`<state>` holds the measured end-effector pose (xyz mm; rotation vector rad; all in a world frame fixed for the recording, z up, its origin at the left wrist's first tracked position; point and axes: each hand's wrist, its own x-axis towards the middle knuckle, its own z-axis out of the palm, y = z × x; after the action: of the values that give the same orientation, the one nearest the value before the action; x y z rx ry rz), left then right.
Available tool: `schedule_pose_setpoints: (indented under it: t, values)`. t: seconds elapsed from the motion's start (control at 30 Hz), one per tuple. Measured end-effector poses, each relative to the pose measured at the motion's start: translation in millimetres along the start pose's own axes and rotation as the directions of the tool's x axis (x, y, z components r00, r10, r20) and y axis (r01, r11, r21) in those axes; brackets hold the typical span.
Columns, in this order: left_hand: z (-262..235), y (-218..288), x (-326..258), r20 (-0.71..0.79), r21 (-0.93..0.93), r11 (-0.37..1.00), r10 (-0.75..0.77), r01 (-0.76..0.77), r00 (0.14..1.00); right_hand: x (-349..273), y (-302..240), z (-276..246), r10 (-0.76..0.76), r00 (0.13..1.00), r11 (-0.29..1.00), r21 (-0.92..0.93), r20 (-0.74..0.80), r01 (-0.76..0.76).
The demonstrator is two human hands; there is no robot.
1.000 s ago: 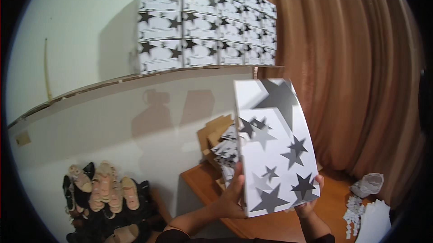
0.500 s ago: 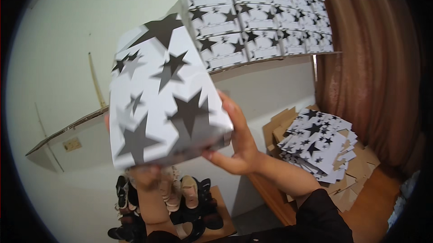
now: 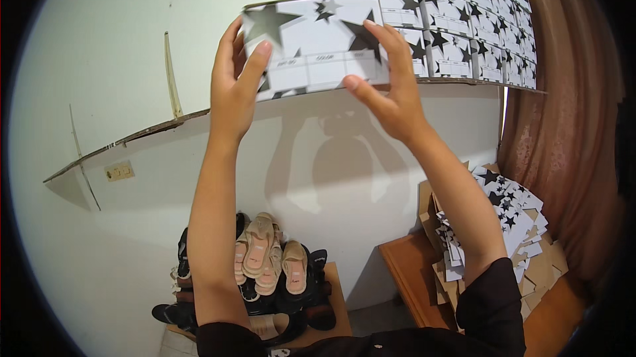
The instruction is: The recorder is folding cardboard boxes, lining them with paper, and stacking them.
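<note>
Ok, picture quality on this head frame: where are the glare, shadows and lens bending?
Head view: glare burns out the top of the stacked boxes; the raised left hand, right hand and star-printed box cast soft grey shadows on the white wall below the shelf; the shelf edge bows with fisheye bending; the corners go black; focus is fairly sharp mid-frame.
</note>
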<state>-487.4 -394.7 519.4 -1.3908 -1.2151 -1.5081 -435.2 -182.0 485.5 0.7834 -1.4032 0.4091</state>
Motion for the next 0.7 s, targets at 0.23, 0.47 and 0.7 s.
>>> schedule_pose_setpoints:
  t: [0.23, 0.47, 0.7]
  values:
    - [15, -27, 13, -0.014, 0.73, 0.679, 0.128, -0.077, 0.992, -2, 31, 4, -0.2, 0.98, 0.752, -0.641, -0.002, 0.152]
    - [14, -57, 22, -0.039, 0.895, 0.434, -0.155, 0.103, 0.987, -23, 39, 32, 0.077, 0.968, 0.786, -0.612, 0.24, 0.089]
    - [16, -34, 19, -0.003, 0.913, 0.405, -0.114, 0.049, 0.994, -42, 7, -3, 0.082, 0.996, 0.857, -0.513, 0.029, -0.055]
